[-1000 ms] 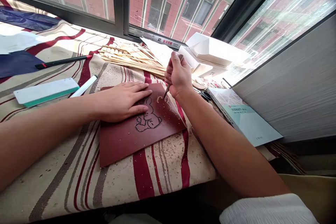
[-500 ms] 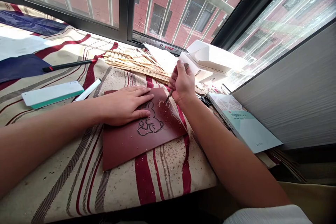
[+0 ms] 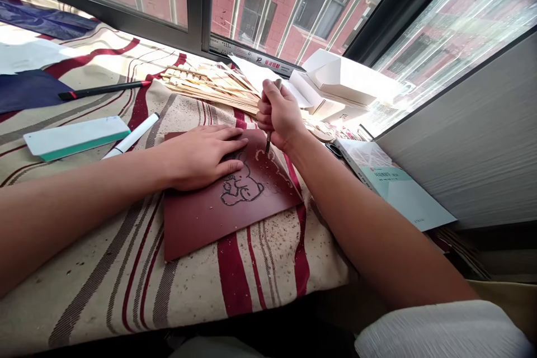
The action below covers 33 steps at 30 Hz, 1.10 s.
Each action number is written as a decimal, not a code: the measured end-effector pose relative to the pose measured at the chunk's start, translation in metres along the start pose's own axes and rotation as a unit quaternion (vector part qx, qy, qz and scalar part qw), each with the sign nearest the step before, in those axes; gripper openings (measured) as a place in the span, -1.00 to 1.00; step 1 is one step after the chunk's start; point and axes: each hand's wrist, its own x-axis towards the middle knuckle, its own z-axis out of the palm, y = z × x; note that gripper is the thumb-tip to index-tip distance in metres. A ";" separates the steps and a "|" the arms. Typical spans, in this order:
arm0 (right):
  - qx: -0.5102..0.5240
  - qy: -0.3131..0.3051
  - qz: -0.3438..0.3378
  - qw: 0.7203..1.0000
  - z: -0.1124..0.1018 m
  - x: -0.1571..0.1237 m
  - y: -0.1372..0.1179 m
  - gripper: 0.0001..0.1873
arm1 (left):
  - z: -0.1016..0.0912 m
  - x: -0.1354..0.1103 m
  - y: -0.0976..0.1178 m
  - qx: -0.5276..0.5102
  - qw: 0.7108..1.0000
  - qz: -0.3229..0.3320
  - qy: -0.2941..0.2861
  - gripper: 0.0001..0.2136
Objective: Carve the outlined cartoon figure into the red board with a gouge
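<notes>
One steel gouge (image 3: 267, 140) clamped in right grip (image 3: 279, 114); left grip (image 3: 201, 156) spread on maroon lino (image 3: 197, 218)

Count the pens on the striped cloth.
2. A black pen with a red tip lies toward the left of the striped cloth; a white marker lies nearer, beside the left hand. Others may be hidden.
</notes>
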 end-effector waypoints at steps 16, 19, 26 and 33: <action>0.046 0.011 0.035 0.998 -0.008 0.011 0.005 -0.49 | 0.001 0.002 0.002 0.003 1.000 -0.009 -0.004 -0.31; 0.044 -0.096 0.063 0.992 -0.010 0.011 0.002 -0.50 | 0.001 0.002 0.000 0.009 1.000 -0.006 -0.008 -0.31; 0.038 0.123 0.066 0.990 -0.010 0.023 0.016 -0.49 | 0.000 0.002 0.000 0.013 1.000 -0.011 -0.025 -0.30; 0.062 0.235 0.060 0.968 -0.012 0.019 0.017 -0.55 | 0.000 0.001 0.000 0.017 0.999 -0.015 -0.030 -0.29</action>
